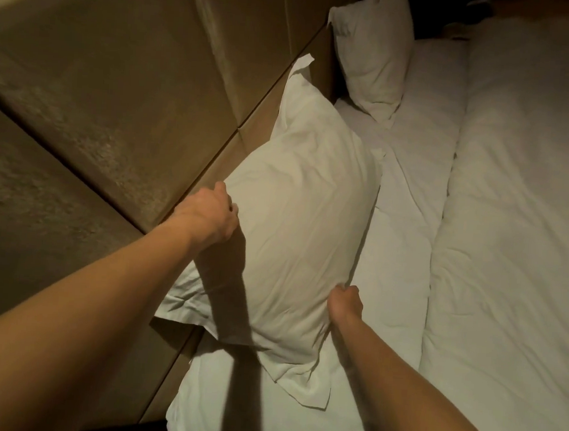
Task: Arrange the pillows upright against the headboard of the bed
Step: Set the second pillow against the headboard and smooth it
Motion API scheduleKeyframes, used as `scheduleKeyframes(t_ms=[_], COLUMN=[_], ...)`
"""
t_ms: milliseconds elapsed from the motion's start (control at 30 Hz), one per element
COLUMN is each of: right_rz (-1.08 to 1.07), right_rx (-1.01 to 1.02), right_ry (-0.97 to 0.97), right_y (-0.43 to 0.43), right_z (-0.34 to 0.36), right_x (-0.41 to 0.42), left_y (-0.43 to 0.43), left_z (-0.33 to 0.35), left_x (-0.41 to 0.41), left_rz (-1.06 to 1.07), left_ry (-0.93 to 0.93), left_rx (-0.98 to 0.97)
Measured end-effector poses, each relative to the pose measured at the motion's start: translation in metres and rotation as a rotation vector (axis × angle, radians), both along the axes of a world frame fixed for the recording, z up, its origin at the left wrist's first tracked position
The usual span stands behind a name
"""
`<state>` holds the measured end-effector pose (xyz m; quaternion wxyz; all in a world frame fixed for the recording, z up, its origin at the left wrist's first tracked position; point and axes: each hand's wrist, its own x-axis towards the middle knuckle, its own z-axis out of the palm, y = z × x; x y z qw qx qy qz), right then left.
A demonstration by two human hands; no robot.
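- Headboard (116, 105): 1 wall of padded brown panels fills the left.
- Left hand (210, 215): fingers are curled over the top edge of the near pillow, close to the headboard.
- Near pillow (292, 222): white, it leans against the headboard with its lower edge on the bed. It is judged light, soft and floppy, likely to sag unless held at 2 opposite edges. The loose case would slide, so the grip should take in the filling.
- Right hand (345, 302): fingers are bunched tight on the pillow's right edge, with the fingertips buried in cloth.
- Far pillow (369, 54): it stands upright against the headboard, far off and untouched.
- Sheet (411, 189), duvet (515, 229): 1 each, lying flat on the right.
- Count: 2 pillows are plain to see. Whether the white cloth under the near one is a 3rd cannot be told.
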<state>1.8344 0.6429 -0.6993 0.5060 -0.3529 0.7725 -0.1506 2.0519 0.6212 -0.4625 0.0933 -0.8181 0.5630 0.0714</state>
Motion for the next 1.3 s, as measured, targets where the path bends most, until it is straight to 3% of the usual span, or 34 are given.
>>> scheduleKeyframes(t_ms=[433,767,933,1300], right_rz=[-0.104,-0.063,-0.118,-0.011], right_rx=[0.14,0.157,0.177,0.143], right_ry=[-0.181,0.092,0.128,0.204], right_y=[-0.049,-0.051,-0.047,-0.05], right_z=[-0.059,-0.039,-0.042,-0.042], right_x=[0.0,-0.004,-0.01,-0.007], left_y=[-0.053,-0.06,-0.06,-0.061], left_z=[-0.023,-0.013,-0.007,-0.009], left_x=[-0.022,-0.021,-0.009,-0.006], left_rz=[0.075,-0.009,-0.026,-0.021], left_ry=[-0.073,-0.321,-0.483,-0.516], left_rx=[0.021,-0.02,-0.015,0.033])
